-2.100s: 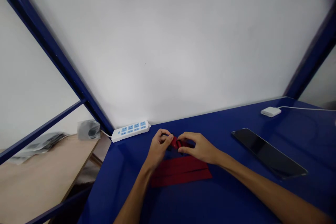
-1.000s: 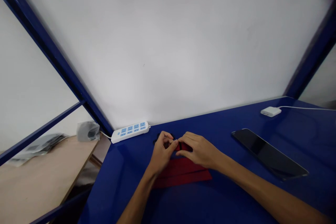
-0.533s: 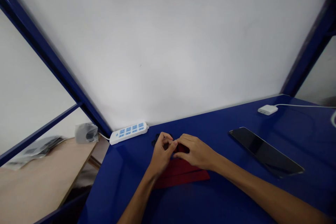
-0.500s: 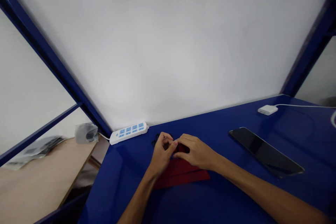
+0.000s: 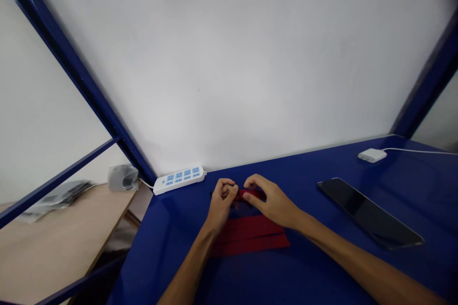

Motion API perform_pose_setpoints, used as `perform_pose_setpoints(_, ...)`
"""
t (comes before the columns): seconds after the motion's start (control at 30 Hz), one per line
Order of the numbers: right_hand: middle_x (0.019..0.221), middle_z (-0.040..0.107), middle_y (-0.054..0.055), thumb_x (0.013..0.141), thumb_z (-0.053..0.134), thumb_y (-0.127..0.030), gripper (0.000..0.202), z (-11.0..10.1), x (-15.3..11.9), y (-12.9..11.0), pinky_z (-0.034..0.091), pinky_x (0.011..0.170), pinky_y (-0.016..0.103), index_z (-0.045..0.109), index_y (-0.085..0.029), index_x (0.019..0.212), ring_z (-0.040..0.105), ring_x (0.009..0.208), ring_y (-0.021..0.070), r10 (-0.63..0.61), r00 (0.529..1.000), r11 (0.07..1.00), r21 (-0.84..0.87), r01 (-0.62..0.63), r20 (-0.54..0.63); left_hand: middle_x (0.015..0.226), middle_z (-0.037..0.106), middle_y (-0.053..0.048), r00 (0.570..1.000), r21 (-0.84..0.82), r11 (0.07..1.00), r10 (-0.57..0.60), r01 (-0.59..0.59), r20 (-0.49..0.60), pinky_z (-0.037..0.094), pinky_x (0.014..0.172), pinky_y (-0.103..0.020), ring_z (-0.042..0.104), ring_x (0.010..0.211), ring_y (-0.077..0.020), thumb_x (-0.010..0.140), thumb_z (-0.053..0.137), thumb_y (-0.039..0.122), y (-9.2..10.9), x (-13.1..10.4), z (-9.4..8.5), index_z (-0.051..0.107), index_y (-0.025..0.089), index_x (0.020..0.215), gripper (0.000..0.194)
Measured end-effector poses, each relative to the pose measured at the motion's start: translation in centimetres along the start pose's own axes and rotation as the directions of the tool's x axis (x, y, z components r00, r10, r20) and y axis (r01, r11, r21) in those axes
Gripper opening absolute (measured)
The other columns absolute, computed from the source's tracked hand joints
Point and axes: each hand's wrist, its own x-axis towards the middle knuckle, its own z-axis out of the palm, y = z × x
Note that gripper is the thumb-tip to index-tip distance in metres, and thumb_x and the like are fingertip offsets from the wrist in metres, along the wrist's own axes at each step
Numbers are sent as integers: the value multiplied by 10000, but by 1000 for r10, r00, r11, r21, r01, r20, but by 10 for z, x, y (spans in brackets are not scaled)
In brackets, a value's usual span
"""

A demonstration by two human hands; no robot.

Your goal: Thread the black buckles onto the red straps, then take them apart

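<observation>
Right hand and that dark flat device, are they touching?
Apart: the head view shows blue tabletop between the right hand and the dark flat device.

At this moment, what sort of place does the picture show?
Probably an indoor workspace: there is a blue tabletop, a power strip on it, and a wooden table beside it.
</observation>
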Motion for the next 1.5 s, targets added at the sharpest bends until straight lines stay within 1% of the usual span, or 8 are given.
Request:
perform_pose_setpoints(0.3,1101,599,81,970,502,-487,380,6,1,5,448,963,396,633,-201,759,564,1057,231,110,983,974,180,-136,150,719,593,22,997,47,998,36,-40,72,480,596,-242,579,628,-118,919,606,462,3,-4,0,519,189,1019,303)
perform_pose_setpoints(0.47,1200,582,92,864,631,-570,403,5,2,3,461,955,386,626,-187,739,595,1034,234,188,957,831,484,-274,220,959,572,-12,997,29,998,55,-56,47,508,622,-243,600,761,-133,865,675,450,8,-8,7,514,220,1090,360)
perform_pose_setpoints(0.67,1206,627,86,829,693,-460,341,5,3,6,435,924,355,612,-169,670,590,1043,247,268,936,657,668,-351,228,1052,651,-56,987,281,952,88,-124,137,488,891,-313,610,981,-199,846,712,378,16,-15,15,641,189,1069,301)
perform_pose_setpoints(0.87,919,687,48,799,688,-353,191,8,5,14,429,781,307,681,-174,731,588,843,190,342,899,531,734,-424,272,1038,679,-46,986,120,991,37,-57,161,491,905,-309,641,983,-196,859,699,379,17,-16,19,651,179,1077,300)
perform_pose_setpoints(1.03,849,670,39,754,732,-365,215,4,9,14,429,807,332,667,-175,674,569,814,188,384,900,568,715,-407,207,1078,695,-61,991,114,991,59,-73,120,487,921,-318,649,1023,-211,850,705,399,16,-13,11,653,179,1080,322)
perform_pose_setpoints(1.27,790,609,12,832,687,-523,337,-7,10,11,448,713,320,641,-194,888,571,743,170,330,906,485,775,-404,265,1037,700,-67,993,173,983,44,-63,114,496,877,-311,656,973,-208,858,685,433,19,-10,4,642,172,1092,354)
perform_pose_setpoints(1.37,614,517,-48,813,744,-406,287,-13,9,17,376,571,271,618,-192,957,458,551,111,296,865,448,742,-499,404,1017,693,-58,994,207,978,15,-37,106,501,823,-299,651,934,-201,853,682,452,19,-9,2,631,175,1094,370)
perform_pose_setpoints(1.5,539,414,-95,796,734,-240,237,-18,10,33,264,506,237,601,-191,986,313,484,71,291,884,447,764,-465,367,954,683,-29,989,445,890,31,-94,147,476,798,-297,621,871,-185,857,672,468,19,-9,-5,663,197,1070,345)
